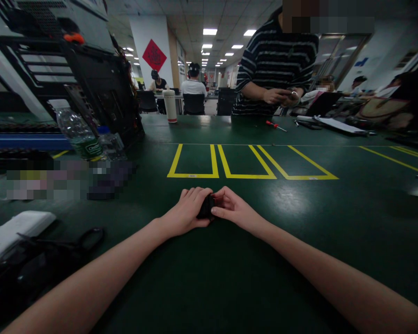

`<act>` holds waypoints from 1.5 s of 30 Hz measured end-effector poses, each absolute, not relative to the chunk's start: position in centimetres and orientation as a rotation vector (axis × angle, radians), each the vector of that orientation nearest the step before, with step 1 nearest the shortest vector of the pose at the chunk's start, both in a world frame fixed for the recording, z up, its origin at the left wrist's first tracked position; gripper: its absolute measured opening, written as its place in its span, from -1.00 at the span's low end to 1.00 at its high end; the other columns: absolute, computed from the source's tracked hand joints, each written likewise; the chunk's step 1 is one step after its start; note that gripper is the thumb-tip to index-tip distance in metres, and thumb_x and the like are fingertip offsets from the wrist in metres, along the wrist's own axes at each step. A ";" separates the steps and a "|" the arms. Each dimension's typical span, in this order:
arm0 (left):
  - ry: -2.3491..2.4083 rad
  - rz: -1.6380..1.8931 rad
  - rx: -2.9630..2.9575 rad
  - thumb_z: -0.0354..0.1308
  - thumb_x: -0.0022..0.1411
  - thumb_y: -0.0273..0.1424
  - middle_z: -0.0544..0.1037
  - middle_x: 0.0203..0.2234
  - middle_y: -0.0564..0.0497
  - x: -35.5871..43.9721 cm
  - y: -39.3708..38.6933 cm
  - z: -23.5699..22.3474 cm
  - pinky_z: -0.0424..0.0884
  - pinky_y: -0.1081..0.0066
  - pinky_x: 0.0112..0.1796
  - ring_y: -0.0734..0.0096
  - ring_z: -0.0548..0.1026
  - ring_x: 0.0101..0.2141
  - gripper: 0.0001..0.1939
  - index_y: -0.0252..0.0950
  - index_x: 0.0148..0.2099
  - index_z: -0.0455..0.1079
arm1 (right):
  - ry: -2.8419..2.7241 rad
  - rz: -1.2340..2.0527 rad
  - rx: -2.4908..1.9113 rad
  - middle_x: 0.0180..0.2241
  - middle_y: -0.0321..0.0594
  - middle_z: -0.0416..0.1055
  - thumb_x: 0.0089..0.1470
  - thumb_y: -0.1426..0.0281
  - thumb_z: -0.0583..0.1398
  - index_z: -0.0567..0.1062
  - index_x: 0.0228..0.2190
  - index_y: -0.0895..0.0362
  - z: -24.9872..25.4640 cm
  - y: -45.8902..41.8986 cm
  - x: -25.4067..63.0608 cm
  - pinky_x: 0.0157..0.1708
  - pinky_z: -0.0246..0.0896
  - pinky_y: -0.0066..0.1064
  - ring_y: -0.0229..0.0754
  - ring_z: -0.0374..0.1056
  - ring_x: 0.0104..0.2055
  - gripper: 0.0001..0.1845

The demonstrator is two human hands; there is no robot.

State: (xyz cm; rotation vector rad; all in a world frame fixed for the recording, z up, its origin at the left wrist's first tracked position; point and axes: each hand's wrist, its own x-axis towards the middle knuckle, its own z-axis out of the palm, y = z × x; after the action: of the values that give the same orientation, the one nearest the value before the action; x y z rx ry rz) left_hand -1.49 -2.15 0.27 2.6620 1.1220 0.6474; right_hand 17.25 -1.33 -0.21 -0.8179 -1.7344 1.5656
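A small black block-like object [205, 207], its exact kind too dark to tell, sits between my hands low over the green table [209, 278]. My left hand [186, 211] wraps round it from the left, with fingers over the top and the thumb along the near side. From the right, the fingertips and thumb of my right hand [231, 206] pinch its right side. Much of the object is hidden by my fingers. Just beyond my hands, yellow tape outlines [195, 176] mark the tabletop.
At left stand a plastic bottle [78, 130], a black equipment frame [118, 88], a white power strip [24, 227] and a black bag-like bundle [38, 264]. Across the table are a white cup [170, 106], a red screwdriver [276, 125] and a standing person [275, 60] in a striped shirt.
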 end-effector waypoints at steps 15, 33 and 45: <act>1.108 0.631 2.664 0.19 0.01 -0.38 0.29 -0.11 -0.09 -1.5 -2.3 0.5 0.17 0.25 -0.18 0.19 0.29 -0.16 -0.41 -0.26 0.04 -0.01 | -1.790 1.567 -0.802 -0.21 -0.28 0.27 -0.10 0.43 0.22 0.25 -0.27 0.08 0.3 -1.5 17.3 -0.15 0.25 -0.25 -0.21 0.28 -0.14 -0.68; 1.101 0.654 2.655 0.20 0.00 -0.36 0.29 -0.11 -0.08 -1.5 -2.2 0.4 0.16 0.25 -0.18 0.20 0.29 -0.16 -0.41 -0.26 0.04 -0.01 | -1.792 1.507 -0.789 -0.28 -0.30 0.27 -0.02 0.39 0.16 0.27 -0.29 0.10 0.3 -1.7 17.2 -0.22 0.27 -0.31 -0.25 0.30 -0.22 -0.80; 1.105 0.621 2.641 0.19 0.01 -0.35 0.29 -0.11 -0.08 -1.6 -2.4 0.6 0.18 0.23 -0.17 0.19 0.30 -0.16 -0.42 -0.24 0.04 0.00 | -1.812 1.547 -0.833 -0.20 -0.27 0.28 -0.10 0.43 0.22 0.26 -0.26 0.09 0.3 -1.5 17.3 -0.09 0.22 -0.23 -0.19 0.27 -0.10 -0.68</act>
State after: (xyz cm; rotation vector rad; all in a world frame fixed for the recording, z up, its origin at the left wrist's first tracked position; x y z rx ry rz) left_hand -1.56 -2.36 0.63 2.6406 1.1053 0.6214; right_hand 17.34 -1.53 0.32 -0.8330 -1.8124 1.5466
